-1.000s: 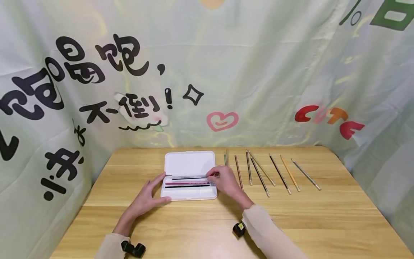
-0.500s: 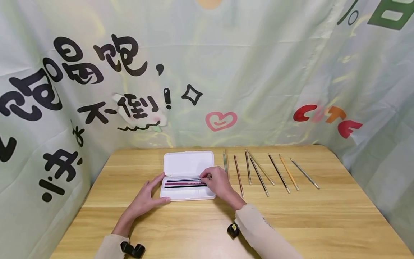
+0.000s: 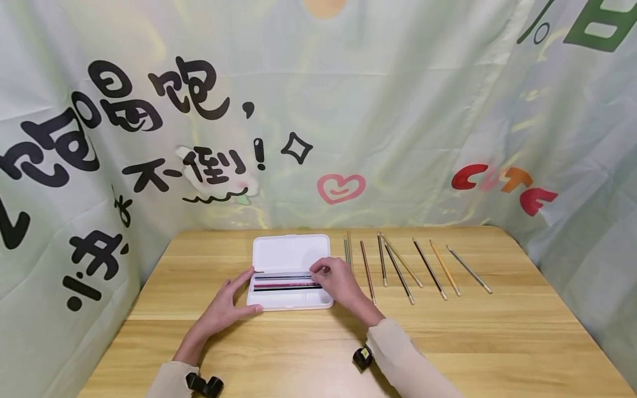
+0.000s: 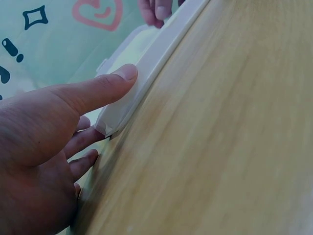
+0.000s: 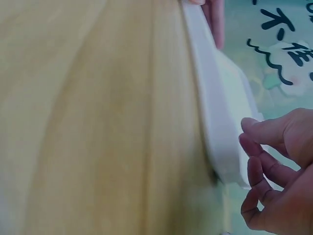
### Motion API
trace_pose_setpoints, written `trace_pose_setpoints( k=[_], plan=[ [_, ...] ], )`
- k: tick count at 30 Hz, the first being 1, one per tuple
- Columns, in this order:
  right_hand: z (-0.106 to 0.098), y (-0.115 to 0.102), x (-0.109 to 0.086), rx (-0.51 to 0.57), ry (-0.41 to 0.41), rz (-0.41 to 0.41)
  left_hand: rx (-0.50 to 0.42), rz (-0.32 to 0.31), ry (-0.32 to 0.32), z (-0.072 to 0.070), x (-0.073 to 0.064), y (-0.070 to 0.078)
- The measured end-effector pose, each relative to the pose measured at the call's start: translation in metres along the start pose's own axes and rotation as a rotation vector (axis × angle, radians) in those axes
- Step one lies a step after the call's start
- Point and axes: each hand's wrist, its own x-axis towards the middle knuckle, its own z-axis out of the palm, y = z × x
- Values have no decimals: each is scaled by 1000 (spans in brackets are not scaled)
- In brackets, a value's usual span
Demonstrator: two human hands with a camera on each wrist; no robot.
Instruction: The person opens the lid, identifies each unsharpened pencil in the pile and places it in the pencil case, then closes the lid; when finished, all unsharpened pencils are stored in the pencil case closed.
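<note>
A white pencil case (image 3: 290, 301) lies with its lid raised in the head view, several pencils (image 3: 286, 287) lengthwise inside. At its left end my left hand (image 3: 226, 304) holds the case between thumb, on the front edge, and fingers by the hinge corner. The left wrist view shows that thumb (image 4: 105, 88) flat along the case rim. Over the right end of the case is my right hand (image 3: 340, 282), fingertips right at the pencils' ends. In the right wrist view its fingers (image 5: 276, 171) are loosely bent, thumb near the index finger, with no pencil showing between them.
Several loose pencils (image 3: 398, 273) lie spread on the wooden table (image 3: 308, 354) to the right of the case; a teal one (image 3: 346, 249) and a tan one lie closest to it. A printed cloth (image 3: 398, 138) hangs behind the table and at both sides.
My right hand has moved left over the case, and the rear pencil, pinched at its end a second ago, has shifted left into the case. The left hand has stayed in place.
</note>
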Motion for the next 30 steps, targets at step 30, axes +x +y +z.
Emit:
trace_pose_setpoints(
  k=[30],
  plan=[
    [-94, 33, -47, 7, 191, 131, -28, -2, -2, -1, -1, 0]
  ],
)
